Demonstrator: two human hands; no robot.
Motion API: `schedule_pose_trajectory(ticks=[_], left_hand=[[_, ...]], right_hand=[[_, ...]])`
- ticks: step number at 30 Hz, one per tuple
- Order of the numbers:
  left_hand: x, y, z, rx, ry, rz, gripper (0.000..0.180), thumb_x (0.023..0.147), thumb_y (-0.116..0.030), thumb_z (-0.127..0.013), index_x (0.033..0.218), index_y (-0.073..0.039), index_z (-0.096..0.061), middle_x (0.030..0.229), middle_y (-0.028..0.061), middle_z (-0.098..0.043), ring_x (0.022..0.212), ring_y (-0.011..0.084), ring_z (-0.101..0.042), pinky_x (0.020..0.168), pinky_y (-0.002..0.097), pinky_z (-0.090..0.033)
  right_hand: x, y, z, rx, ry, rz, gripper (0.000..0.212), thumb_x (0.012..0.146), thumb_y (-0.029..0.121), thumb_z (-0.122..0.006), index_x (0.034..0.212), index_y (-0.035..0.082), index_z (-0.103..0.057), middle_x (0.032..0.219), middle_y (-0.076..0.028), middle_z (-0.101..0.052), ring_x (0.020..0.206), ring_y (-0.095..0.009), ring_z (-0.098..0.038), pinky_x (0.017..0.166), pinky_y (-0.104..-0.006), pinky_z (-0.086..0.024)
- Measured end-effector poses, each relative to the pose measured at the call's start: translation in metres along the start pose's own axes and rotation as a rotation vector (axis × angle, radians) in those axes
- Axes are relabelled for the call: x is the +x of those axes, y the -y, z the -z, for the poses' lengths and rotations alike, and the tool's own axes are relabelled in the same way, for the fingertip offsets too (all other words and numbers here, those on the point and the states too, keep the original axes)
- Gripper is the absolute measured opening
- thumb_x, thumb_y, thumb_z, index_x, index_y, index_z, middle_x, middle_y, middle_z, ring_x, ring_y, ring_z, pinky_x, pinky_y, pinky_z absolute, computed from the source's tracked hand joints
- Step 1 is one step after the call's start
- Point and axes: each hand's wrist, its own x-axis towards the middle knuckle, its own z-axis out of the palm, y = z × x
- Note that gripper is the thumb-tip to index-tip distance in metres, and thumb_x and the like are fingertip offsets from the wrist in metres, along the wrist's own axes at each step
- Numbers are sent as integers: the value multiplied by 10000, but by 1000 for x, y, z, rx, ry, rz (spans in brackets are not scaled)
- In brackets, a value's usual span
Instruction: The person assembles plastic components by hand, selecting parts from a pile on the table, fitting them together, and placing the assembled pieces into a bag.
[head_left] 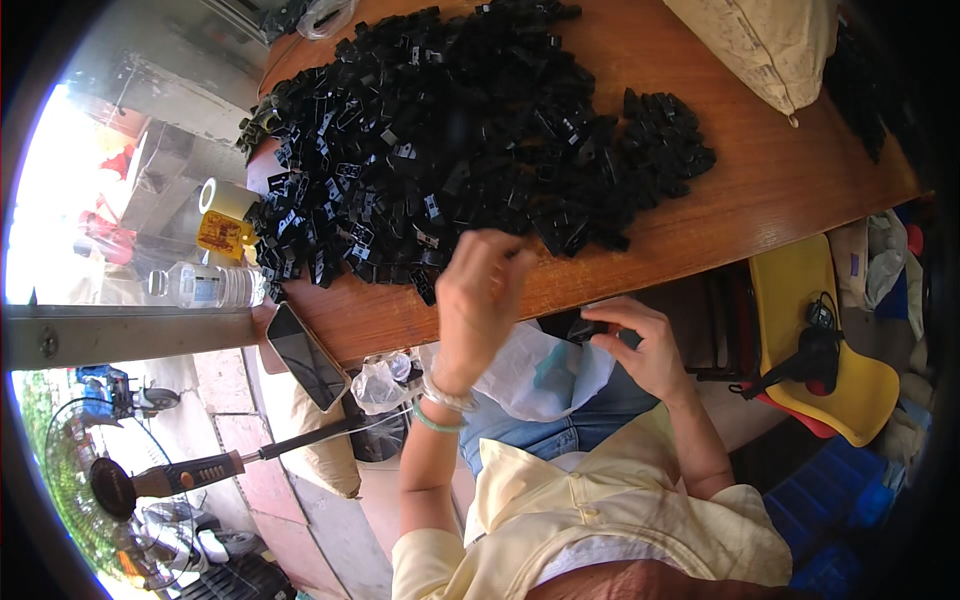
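Right hand pinches a small black part past the near edge of the table, by the white bag.
Left hand curls by the heap of black parts, its grip unclear; a loose pinch could drop the part, a brush spill others.

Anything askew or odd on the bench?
Yes: the dark-screened device at the near-left corner of the wooden table. It lies at a slant and seems to jut past the edge, so looks precarious.
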Motion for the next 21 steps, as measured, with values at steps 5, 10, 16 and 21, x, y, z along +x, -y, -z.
schedule_pose_trajectory(ticks=[5,10,16,21], left_hand=[[70,59,20,475,-121,62,126,837,-89,-621,872,32,-629,866,179,-598,756,356,-608,669,404,-491],[86,72,16,614,77,75,207,792,-169,-667,709,17,-627,809,157,-593,722,345,-609,646,421,-483],[66,32,21,191,-67,274,215,842,-164,-655,743,20,-607,639,95,-595,556,217,-596,514,319,-447],[22,8,19,-873,114,664,157,893,-146,-642,804,-36,-575,601,-4,-565,470,77,-515,448,192,-386]], right_hand=[[3,-5,-4,-47,35,133,190,813,-33,-646,996,10,-673,950,-87,-653,717,-169,-615,644,-276,-502],[37,-5,7,-370,-376,215,147,836,-27,-612,978,0,-640,894,-102,-616,775,-242,-608,655,-321,-482],[42,-12,11,-192,-228,-33,266,796,-70,-595,1046,11,-632,984,-116,-583,871,-284,-575,723,-351,-472],[52,-15,6,-788,-295,388,350,744,-63,-617,1078,43,-626,1056,-84,-576,989,-282,-532,848,-407,-415]])
